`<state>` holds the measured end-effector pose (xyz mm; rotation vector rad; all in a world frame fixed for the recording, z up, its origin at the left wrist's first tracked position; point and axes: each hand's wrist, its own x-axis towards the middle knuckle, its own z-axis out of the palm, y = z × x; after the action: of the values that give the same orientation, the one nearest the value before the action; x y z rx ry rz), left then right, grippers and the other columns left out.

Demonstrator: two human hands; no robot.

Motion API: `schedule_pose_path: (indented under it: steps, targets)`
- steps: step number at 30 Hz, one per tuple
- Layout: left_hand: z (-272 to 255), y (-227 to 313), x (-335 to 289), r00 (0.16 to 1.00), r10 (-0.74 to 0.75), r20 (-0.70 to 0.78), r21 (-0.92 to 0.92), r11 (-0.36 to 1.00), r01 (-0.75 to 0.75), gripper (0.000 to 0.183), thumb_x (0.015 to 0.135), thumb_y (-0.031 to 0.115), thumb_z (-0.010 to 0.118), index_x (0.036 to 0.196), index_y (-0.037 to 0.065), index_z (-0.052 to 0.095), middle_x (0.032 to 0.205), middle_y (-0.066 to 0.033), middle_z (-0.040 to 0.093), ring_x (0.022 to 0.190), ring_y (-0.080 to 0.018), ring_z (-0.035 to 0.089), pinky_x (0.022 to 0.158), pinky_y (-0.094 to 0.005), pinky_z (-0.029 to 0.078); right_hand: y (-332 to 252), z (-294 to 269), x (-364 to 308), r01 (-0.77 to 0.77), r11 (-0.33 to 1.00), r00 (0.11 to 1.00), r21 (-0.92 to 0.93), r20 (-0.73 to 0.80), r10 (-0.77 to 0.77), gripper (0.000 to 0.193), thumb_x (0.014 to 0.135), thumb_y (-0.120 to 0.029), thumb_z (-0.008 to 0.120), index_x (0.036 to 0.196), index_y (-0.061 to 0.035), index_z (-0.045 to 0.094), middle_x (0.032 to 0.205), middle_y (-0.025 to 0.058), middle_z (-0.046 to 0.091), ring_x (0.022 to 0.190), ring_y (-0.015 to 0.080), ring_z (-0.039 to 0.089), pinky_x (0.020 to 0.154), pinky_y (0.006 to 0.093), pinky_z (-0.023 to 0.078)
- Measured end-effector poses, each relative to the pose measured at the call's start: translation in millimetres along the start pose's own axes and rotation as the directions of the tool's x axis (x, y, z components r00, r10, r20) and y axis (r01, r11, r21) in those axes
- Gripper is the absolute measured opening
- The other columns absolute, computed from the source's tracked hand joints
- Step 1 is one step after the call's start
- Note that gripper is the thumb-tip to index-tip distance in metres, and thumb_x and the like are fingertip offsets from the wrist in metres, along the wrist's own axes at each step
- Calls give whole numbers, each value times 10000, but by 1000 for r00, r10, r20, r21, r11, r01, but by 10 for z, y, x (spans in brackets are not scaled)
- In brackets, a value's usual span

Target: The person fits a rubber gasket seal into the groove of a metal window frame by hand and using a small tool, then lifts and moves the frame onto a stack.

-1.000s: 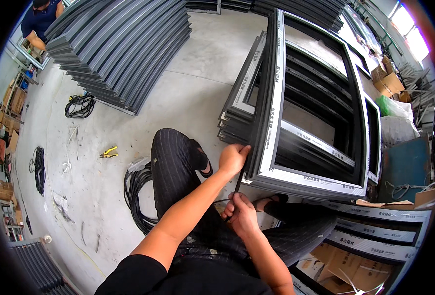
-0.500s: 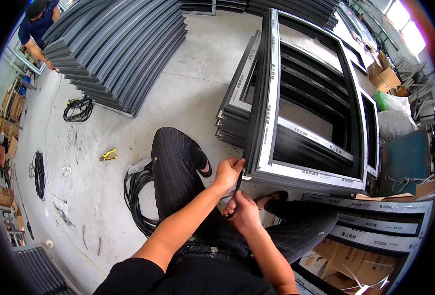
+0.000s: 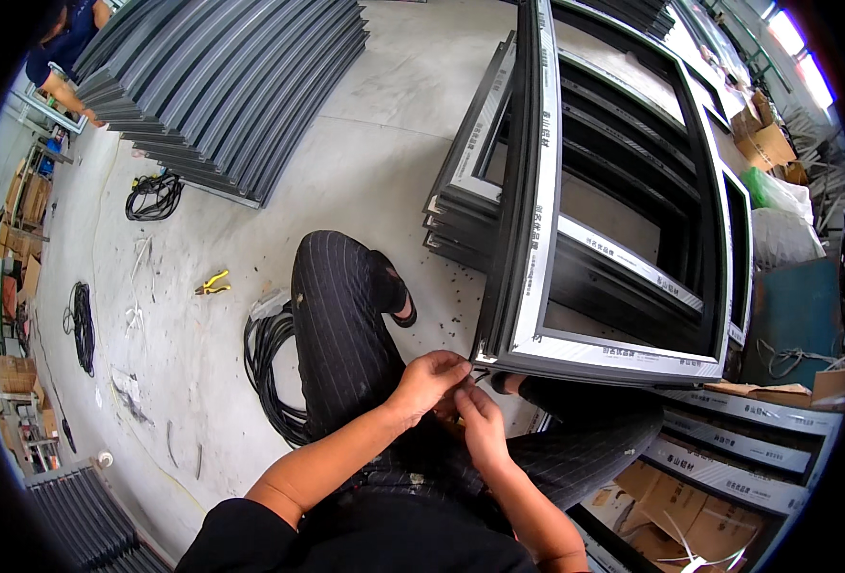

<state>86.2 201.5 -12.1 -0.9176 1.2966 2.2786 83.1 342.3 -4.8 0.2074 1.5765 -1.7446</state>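
A dark window frame (image 3: 543, 239) with white protective film lies on a stack of similar frames, its near-left corner in front of me. At that corner my left hand (image 3: 429, 387) is closed, thumb and fingers pinched together against the frame's edge. Just below and to the right, my right hand (image 3: 482, 425) is also closed, its fingertips close to the left ones. Between them runs a thin black rubber strip (image 3: 482, 376), mostly covered by my fingers. Where the strip ends is hidden.
A coil of black strip (image 3: 258, 377) lies left of my knee, with yellow-handled pliers (image 3: 213, 283) farther left. Dark profiles (image 3: 227, 86) form a tall stack at the far left, beside another person (image 3: 64, 53). More filmed frames (image 3: 728, 468) and cardboard lie at the right.
Both hands have drawn closer together at the frame's corner. The length of strip that showed between them is now mostly hidden. The whole view has shifted slightly.
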Motion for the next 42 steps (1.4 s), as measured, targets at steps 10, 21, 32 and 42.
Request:
schedule_pose_path:
  steps: [10,21,32,42]
  targets:
    - [44,-104,2,995,93,-27,-27,995,-93,227,969,160,554,972,-59,616,865,-87,650,786,-152,616,757,-284,508,-448,-639,-1245,140,397,961,-907,28,-274,404,741,-139,732,1093,-16,575,956,135,600,922,315,584,808,390,480]
    - [99,-110,-10,995,87,-48,-5,996,-87,199,962,171,558,931,-19,608,835,-46,625,736,-112,573,682,-247,458,-170,-789,-1499,134,30,981,-991,128,-148,472,619,-218,775,1028,-47,612,945,113,600,913,308,567,805,397,469]
    - [153,-164,2,988,122,-99,9,993,-121,210,960,200,563,867,25,634,731,14,568,668,-63,482,631,-215,390,-809,-1029,-889,-362,878,924,313,245,293,462,832,-114,629,1252,33,506,955,134,627,948,235,622,878,380,495]
    - [93,-63,-9,981,191,-43,187,966,-180,224,945,191,557,845,3,626,697,-12,570,654,-91,517,621,-253,417,-901,-564,-26,30,545,967,-838,162,197,359,863,-281,662,1049,13,576,807,213,612,767,390,600,683,436,476]
